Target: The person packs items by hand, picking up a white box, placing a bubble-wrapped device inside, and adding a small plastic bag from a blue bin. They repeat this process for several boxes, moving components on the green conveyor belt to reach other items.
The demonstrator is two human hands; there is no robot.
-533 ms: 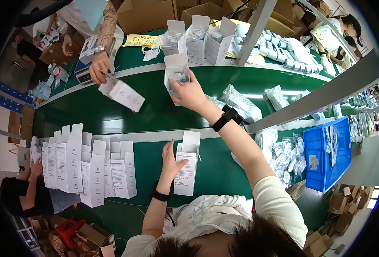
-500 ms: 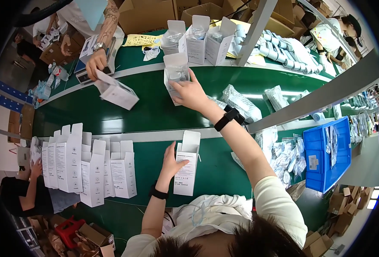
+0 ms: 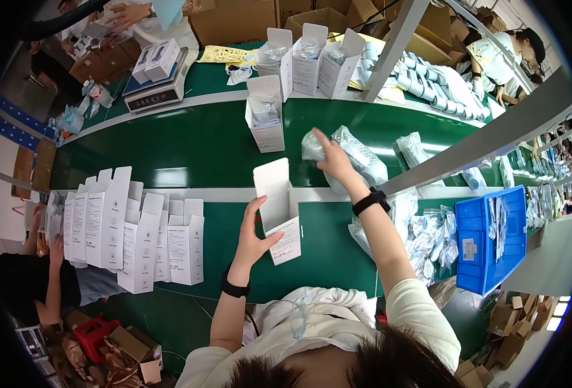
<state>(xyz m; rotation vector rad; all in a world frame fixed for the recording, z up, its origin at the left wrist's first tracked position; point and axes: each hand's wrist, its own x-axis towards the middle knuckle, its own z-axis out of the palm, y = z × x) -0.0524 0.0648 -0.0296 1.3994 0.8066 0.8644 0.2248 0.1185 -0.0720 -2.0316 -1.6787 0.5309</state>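
My left hand (image 3: 252,234) is closed around the side of an open white carton (image 3: 285,242), its flap up and its mouth tilted away from me. The carton stands at the near edge of the green belt. Further right, over the belt, my right hand (image 3: 339,167) grips a small bubble-wrapped packet (image 3: 312,147), its index finger stretched across it. Beside that hand lies a longer bubble-wrapped bundle (image 3: 361,154). Ahead of my left hand, an open white box (image 3: 268,132) holding a wrapped item stands on the belt.
Rows of white cartons (image 3: 105,223) stand at left. Three filled open boxes (image 3: 305,68) sit on the far ledge, with a scale (image 3: 160,90) bearing white boxes to their left. A blue bin (image 3: 489,242) and clear bagged parts (image 3: 428,239) lie right. A grey post crosses the right side.
My right hand has left the filled box and moved right to the wrapped packet. My left hand has tilted its carton and moved it forward. A co-worker's hand and box have left the belt.
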